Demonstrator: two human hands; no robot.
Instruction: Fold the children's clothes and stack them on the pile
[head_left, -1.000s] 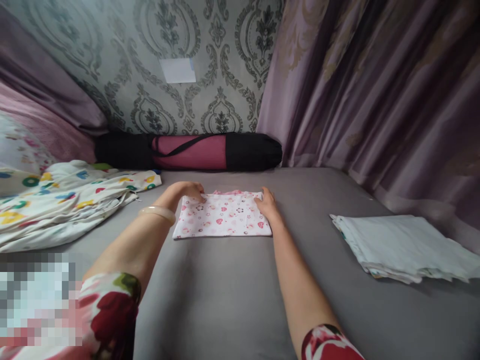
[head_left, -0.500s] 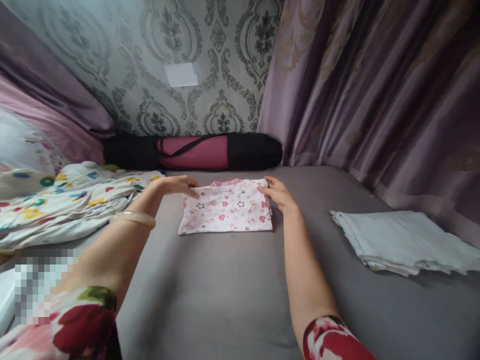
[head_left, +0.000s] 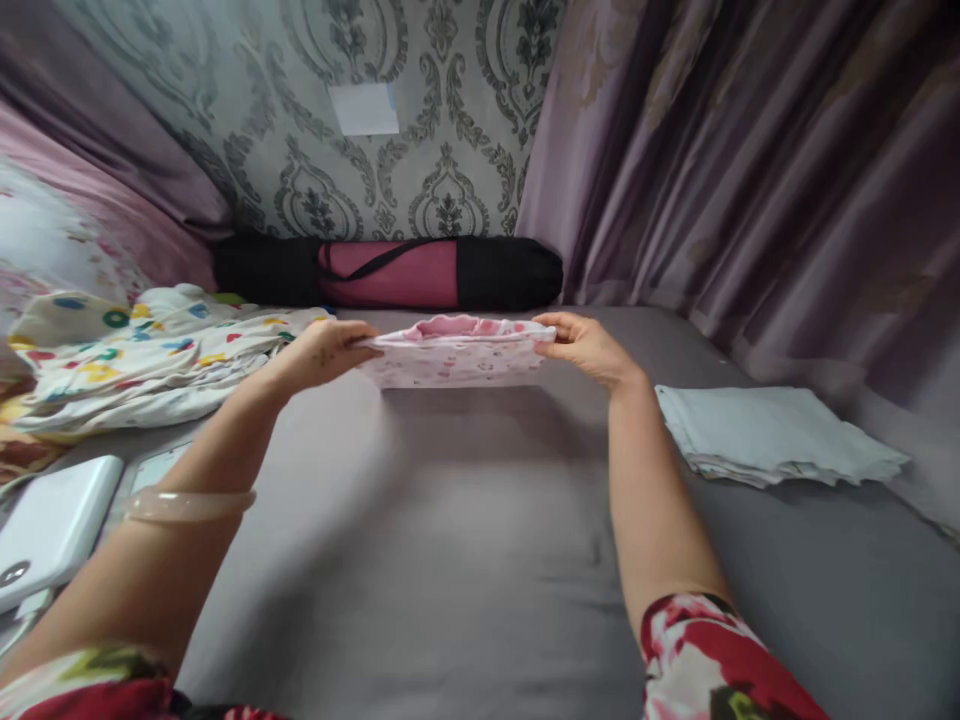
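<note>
A folded children's shirt (head_left: 459,364), white with a small pink print and a pink neckline, hangs between my two hands just above the grey sheet (head_left: 465,520). Its upper left corner is pinched by my left hand (head_left: 328,352), thumb and fingers pressed together. My right hand (head_left: 589,345) grips the upper right corner the same way. The neckline faces up, and the lower edge casts a shadow on the sheet. The back of the shirt is hidden.
To the left lies a rumpled cloth with colourful patches (head_left: 172,350). A white power bank with a cable (head_left: 56,530) sits near my left forearm. Folded pale cloth (head_left: 772,430) rests on the right. A black and maroon long bag (head_left: 390,272) lies along the wall.
Both hands have lifted the folded shirt off the sheet and tipped it, so its top edge and pink neckline show more. The camera view has shifted slightly.
</note>
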